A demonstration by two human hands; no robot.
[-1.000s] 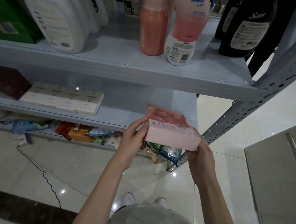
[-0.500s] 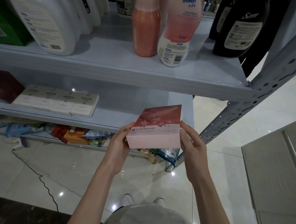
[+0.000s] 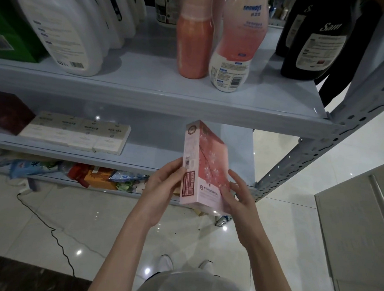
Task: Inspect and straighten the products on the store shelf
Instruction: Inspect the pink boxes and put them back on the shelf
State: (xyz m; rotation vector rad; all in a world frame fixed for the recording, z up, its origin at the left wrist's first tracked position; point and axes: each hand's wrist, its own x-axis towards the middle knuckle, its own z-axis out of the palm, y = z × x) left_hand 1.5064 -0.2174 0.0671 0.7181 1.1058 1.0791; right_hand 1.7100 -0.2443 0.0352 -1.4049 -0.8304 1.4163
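Observation:
I hold a pink box with a blossom pattern upright in front of the middle shelf. My left hand grips its left side, where a barcode and printed panel show. My right hand supports its lower right corner. On the middle shelf lies a row of cream boxes next to a dark red box. The upper shelf carries white jugs, an orange bottle, a pink-and-white lotion bottle and black bottles.
A green box stands at the upper left. Several snack bags lie on the bottom shelf. A perforated grey upright slants at the right, with a grey cabinet beyond. A black cable runs over the glossy tiled floor.
The pink box has been turned from lying flat to standing on end, with its narrow printed side now facing me. Both hands shifted down to its lower part.

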